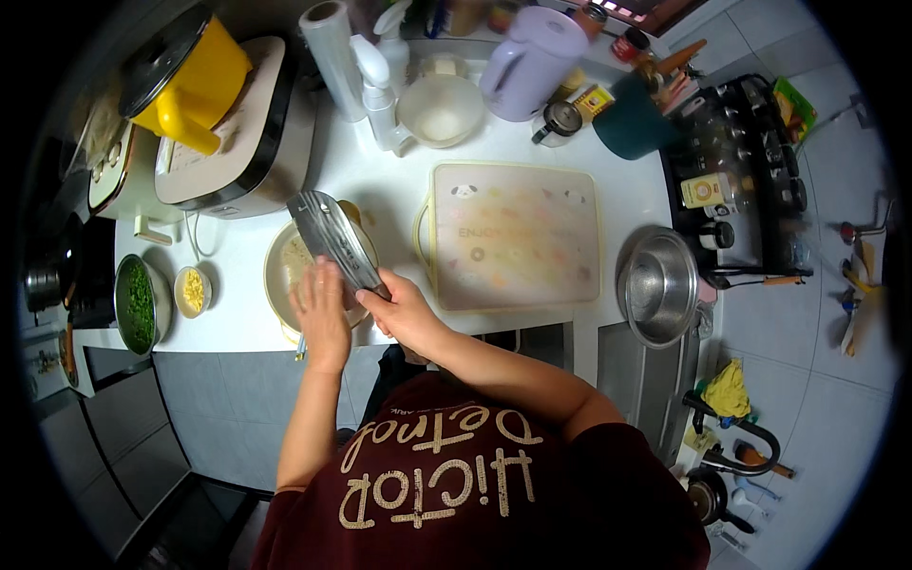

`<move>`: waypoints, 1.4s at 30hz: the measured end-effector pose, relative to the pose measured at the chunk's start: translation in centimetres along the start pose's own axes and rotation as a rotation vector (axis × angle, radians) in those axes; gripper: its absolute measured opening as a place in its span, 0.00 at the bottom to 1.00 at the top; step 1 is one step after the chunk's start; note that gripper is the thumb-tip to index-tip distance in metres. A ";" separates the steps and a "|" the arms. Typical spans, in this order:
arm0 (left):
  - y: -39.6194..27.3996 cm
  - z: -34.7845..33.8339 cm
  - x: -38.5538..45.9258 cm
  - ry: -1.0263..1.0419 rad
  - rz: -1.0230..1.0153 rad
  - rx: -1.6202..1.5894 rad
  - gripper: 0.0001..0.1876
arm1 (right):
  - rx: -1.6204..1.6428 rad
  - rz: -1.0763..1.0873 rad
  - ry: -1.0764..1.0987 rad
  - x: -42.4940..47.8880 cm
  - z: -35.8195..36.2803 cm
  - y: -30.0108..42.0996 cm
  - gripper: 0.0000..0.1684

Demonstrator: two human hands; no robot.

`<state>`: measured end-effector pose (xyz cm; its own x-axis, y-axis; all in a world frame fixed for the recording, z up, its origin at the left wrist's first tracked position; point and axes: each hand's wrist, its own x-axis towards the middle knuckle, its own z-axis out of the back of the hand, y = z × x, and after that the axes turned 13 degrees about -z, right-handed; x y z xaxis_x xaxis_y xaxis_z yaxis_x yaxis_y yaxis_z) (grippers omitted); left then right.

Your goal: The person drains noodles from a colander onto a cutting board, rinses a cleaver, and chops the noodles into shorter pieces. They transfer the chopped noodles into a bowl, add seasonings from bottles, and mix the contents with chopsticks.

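Note:
My right hand (405,306) grips the handle of a Chinese cleaver (335,239), its broad blade tilted over a cream-coloured bowl (271,274). Beside the blade, my left hand (322,313) is stretched out flat over the bowl, fingertips at or against the metal. Pale food (293,253), too blurred to identify, lies in the bowl; both hands and the blade hide much of it. Slim light-blue stick ends (301,347) poke out under my left wrist. To the right lies a pale cutting board (516,239) with printed pictures and a wet-looking surface.
On the left stand a metal bowl of chopped greens (140,303) and a small bowl of chopped yellowish pieces (193,291). A rice cooker (235,142) carries a yellow pot (189,78). At the right counter edge sits a steel basin (659,285); a lilac kettle (534,64) stands behind.

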<state>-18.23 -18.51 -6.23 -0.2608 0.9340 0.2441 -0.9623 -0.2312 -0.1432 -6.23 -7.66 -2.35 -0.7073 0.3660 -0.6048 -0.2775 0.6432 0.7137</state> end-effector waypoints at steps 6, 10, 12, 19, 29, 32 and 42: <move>2.0 0.9 -0.5 0.003 0.094 0.055 0.33 | 0.017 0.043 -0.040 -0.6 1.3 1.6 0.08; 0.7 1.1 -0.1 -0.174 -0.193 -0.013 0.34 | 0.074 0.022 0.002 -0.6 1.3 1.7 0.09; 0.5 1.0 -0.1 -0.008 -0.098 -0.022 0.32 | 0.083 0.013 0.028 -0.8 1.1 1.7 0.09; 3.2 1.3 0.6 -0.131 0.088 -0.025 0.17 | 0.104 -0.008 -0.038 -0.9 2.1 1.4 0.08; 5.0 -0.2 1.0 0.000 0.288 -0.264 0.19 | -0.498 0.175 -0.172 -2.2 2.9 0.8 0.12; 4.2 1.2 2.3 0.067 0.742 -0.639 0.22 | -0.696 0.375 -0.212 -3.6 2.8 1.2 0.13; 4.5 -2.0 1.2 -0.613 0.894 -2.185 0.27 | -1.373 0.991 -0.150 -5.1 1.7 -0.2 0.15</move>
<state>-22.74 -17.88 -8.49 -0.7479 0.5754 -0.3310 0.6425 0.5021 -0.5788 -1.46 -8.48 0.01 -0.9011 0.3474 0.2595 -0.1733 -0.8371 0.5188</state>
